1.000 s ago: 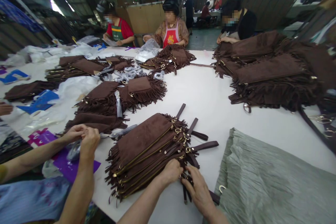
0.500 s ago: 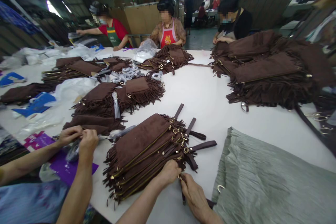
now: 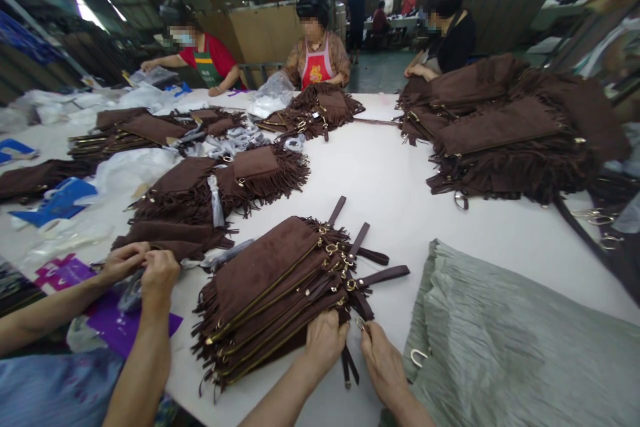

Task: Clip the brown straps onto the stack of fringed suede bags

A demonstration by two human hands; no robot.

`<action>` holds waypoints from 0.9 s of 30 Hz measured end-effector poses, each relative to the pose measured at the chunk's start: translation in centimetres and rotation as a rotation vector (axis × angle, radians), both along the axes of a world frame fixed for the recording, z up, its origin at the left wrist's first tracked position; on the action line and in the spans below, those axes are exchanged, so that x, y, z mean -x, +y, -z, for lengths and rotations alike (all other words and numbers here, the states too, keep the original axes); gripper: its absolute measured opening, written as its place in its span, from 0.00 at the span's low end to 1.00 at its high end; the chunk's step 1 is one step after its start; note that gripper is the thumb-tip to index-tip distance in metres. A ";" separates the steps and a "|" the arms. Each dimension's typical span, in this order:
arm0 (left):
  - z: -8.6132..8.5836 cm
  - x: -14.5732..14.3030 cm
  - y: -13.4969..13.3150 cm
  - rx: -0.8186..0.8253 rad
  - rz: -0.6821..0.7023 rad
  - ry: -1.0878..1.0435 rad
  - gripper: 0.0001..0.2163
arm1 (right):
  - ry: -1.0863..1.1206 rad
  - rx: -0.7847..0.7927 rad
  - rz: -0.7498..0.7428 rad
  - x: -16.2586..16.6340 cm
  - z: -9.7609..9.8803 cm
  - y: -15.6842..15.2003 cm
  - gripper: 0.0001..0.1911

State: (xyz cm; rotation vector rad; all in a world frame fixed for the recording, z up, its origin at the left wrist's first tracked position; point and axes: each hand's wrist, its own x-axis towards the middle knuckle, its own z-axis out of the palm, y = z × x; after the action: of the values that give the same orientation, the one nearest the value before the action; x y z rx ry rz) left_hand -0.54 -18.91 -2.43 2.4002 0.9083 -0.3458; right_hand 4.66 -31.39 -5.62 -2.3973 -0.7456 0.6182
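A stack of dark brown fringed bags (image 3: 270, 253) with gold zippers lies on the table. Wrist straps (image 3: 384, 277) with gold clasps stick out from its right end. My left hand (image 3: 325, 340) is closed at the near right corner of the stack, gripping a low bag's edge; its fingertips are partly hidden. Narrow dark strips (image 3: 349, 367) hang beside it. Just to the right, my right hand (image 3: 384, 360) pinches a gold snap hook (image 3: 361, 323); whatever is attached to the hook is mostly hidden by the hand.
A grey-green wrinkled sheet (image 3: 520, 333) covers the table's near right. More brown bags are heaped at the far right (image 3: 505, 127) and left of centre. At left, a co-worker's hands (image 3: 157, 273) work over a purple bag (image 3: 117, 320). Several people stand across the table.
My hands, close together before, have moved apart. The right hand has shifted right with the gold hook, and the left slightly right along the stack's edge.
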 end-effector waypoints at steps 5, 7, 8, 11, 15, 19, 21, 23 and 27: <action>1.6 -0.2 -1.3 -0.147 -0.049 -0.047 0.12 | -0.036 0.003 -0.009 0.1 0.6 0.0 0.18; 2.2 -0.1 -1.5 -0.176 -0.029 -0.068 0.14 | -0.051 -0.002 -0.002 0.1 0.7 0.0 0.18; 2.5 0.0 -1.5 -0.187 -0.011 -0.072 0.15 | -0.058 -0.003 0.003 0.1 0.7 0.0 0.18; 3.3 0.4 -1.5 -0.207 0.055 -0.062 0.17 | -0.086 -0.025 0.015 0.1 0.6 0.0 0.18; 4.3 0.7 -1.4 -0.273 0.153 -0.075 0.17 | -0.110 -0.063 0.019 0.1 0.6 0.1 0.17; 4.1 0.2 -1.4 -0.301 0.184 -0.055 0.17 | -0.167 -0.039 0.018 0.1 0.9 0.0 0.16; 3.6 -0.3 -1.3 -0.284 0.195 -0.009 0.18 | -0.216 -0.052 -0.004 0.2 0.9 -0.1 0.16; 3.0 -0.8 -1.0 -0.256 0.237 0.031 0.17 | -0.263 -0.065 -0.027 0.2 0.9 -0.1 0.15; 2.4 -1.2 -0.4 -0.215 0.307 0.022 0.16 | -0.347 -0.052 -0.021 0.3 0.8 0.1 0.13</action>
State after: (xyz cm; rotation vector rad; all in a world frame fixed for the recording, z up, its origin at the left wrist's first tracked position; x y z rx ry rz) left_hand 0.70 -19.27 -4.85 2.7460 0.6095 -0.4072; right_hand 4.32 -31.29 -6.38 -2.4799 -0.9174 0.1857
